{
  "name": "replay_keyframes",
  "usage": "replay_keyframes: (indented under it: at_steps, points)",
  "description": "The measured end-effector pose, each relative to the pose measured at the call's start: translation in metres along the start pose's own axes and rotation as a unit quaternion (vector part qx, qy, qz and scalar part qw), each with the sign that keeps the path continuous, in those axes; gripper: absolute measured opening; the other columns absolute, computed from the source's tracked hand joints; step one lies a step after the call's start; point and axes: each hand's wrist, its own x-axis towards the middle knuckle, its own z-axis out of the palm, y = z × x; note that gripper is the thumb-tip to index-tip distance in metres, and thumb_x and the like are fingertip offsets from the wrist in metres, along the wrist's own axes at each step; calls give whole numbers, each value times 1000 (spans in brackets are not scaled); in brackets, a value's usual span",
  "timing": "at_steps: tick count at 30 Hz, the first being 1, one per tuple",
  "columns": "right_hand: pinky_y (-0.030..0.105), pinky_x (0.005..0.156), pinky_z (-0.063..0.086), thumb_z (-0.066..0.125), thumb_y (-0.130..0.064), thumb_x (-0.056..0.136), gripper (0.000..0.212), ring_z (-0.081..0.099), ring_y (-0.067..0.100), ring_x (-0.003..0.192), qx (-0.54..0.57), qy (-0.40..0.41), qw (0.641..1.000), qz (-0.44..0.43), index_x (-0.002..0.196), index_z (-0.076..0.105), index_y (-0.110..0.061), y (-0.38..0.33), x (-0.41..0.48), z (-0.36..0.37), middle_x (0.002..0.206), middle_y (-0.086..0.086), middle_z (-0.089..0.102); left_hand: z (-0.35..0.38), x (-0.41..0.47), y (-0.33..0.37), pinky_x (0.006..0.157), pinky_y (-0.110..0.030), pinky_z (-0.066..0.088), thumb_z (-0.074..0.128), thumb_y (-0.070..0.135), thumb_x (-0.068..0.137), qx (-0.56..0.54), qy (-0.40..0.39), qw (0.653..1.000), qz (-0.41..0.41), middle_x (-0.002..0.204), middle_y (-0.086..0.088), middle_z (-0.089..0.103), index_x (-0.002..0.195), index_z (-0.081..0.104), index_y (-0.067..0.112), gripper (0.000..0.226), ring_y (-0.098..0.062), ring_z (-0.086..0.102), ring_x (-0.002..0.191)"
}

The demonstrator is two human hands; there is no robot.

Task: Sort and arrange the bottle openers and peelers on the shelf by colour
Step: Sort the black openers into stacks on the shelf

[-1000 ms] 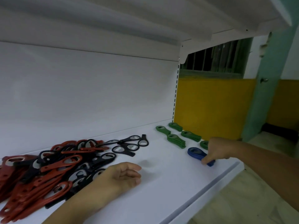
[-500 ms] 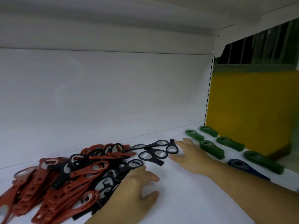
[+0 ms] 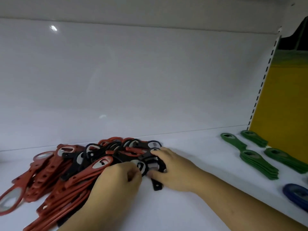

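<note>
A mixed heap of red bottle openers (image 3: 55,174) and black bottle openers (image 3: 93,155) lies on the left of the white shelf (image 3: 191,147). My left hand (image 3: 116,182) rests on the heap's right edge, fingers curled around a black opener (image 3: 141,165). My right hand (image 3: 173,169) lies over several black openers (image 3: 156,185) at the heap's right end, fingertips pressing on them. Green openers (image 3: 256,162) sit in neat stacks at the far right. A blue opener (image 3: 295,192) lies nearer the shelf's front right.
The shelf's white back panel (image 3: 133,80) rises behind the heap. A perforated upright (image 3: 261,84) marks the shelf's right end, with a yellow wall (image 3: 286,100) beyond. Bare shelf surface lies between the heap and the green stacks.
My right hand left the blue opener at the right and came left onto the black openers. My left hand moved forward onto the heap and curled its fingers. The view swung left.
</note>
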Motion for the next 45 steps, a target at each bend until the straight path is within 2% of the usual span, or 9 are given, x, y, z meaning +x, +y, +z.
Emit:
replay_keyframes:
  at_steps: [3,6,10,20,30,34,37,41,45]
  points:
    - [29,114,26,58,-67,79,86,19,6,142,21,-48,999,-10,149,16,-38,-3,-2,-4,155,-22,9,-4,2,-6,47,-23,32,55,23,84,9,20,999,-43,61,-4,60,69,61,15,18,-9,42,46]
    - [27,110,32,67,-60,76,83,32,0,130,76,-72,994,-12,144,26,-39,0,-4,-14,143,-27,20,-7,3,-5,48,-25,35,55,22,83,13,28,997,-69,59,-4,60,65,60,17,19,-12,48,49]
    - [32,110,26,63,-65,75,85,14,15,143,-8,-66,996,66,143,28,-27,11,-8,-25,152,-2,19,-9,0,-2,44,-18,33,56,21,86,6,14,998,-68,64,-1,63,67,62,20,20,-8,46,46]
    - [25,59,38,75,-50,72,49,50,18,82,-28,4,992,125,93,64,-8,11,-7,-35,96,5,60,-15,-15,30,56,-9,43,61,18,87,-149,-1,988,-38,69,11,69,66,67,26,24,-3,61,62]
    - [30,72,49,71,-29,81,27,66,22,81,175,158,963,131,102,55,-23,28,11,-20,100,-5,60,-12,-17,34,68,-27,54,60,13,90,-264,-97,955,-90,67,-4,69,72,72,21,23,-12,63,62]
    - [24,53,42,67,-22,85,14,60,12,56,331,232,904,136,96,62,-15,27,11,-31,79,-1,63,-14,-14,38,58,-30,56,51,14,94,-383,-82,906,-161,67,-12,67,74,73,9,30,-21,64,62]
    - [24,56,37,71,-16,82,8,51,8,50,448,153,879,66,90,68,-17,12,1,-38,66,-3,61,-16,-10,43,49,-34,54,40,33,97,-505,-99,819,-254,75,-19,67,92,68,3,41,-28,66,60]
    - [19,57,47,77,-5,76,24,58,8,65,405,-30,911,-74,84,67,-25,-10,-13,-32,74,-6,65,-22,-4,33,46,-33,57,28,61,88,-614,-252,677,-317,101,-29,68,107,68,-2,77,-33,72,72]
    - [22,79,49,83,-11,68,33,60,6,85,314,-36,941,-116,87,63,-31,-8,-14,-33,90,-7,65,-24,-4,25,54,-35,59,37,65,76,-613,-346,643,-301,111,-30,65,107,68,-6,84,-35,71,83]
